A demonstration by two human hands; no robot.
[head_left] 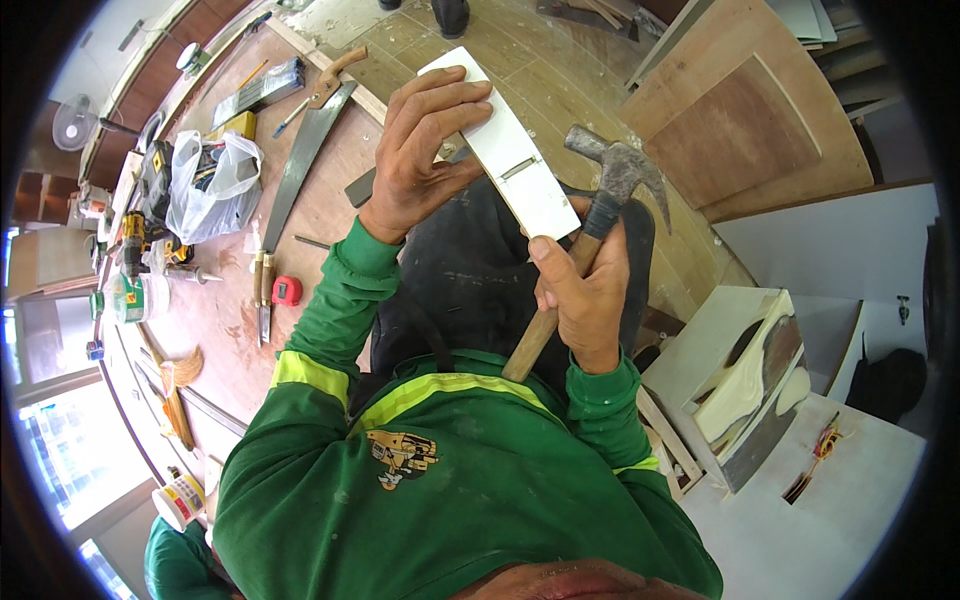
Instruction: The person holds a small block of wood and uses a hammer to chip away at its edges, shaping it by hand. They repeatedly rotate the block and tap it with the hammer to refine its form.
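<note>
My left hand grips a hand plane by its upper end, fingers wrapped over the edge. Its flat white sole faces up, and a narrow slot crosses it near the middle with a thin metal edge showing. My right hand is closed around the wooden handle of a claw hammer, just below the dark wrapping under the steel head. The right thumb presses at the plane's lower end. Both tools are held over my lap, the hammer head to the right of the plane.
On the wooden worktable at left lie a handsaw, chisels, a red tape measure, a white plastic bag and a drill. Wooden panels lean at right, beside a pale box. Another person's green sleeve shows lower left.
</note>
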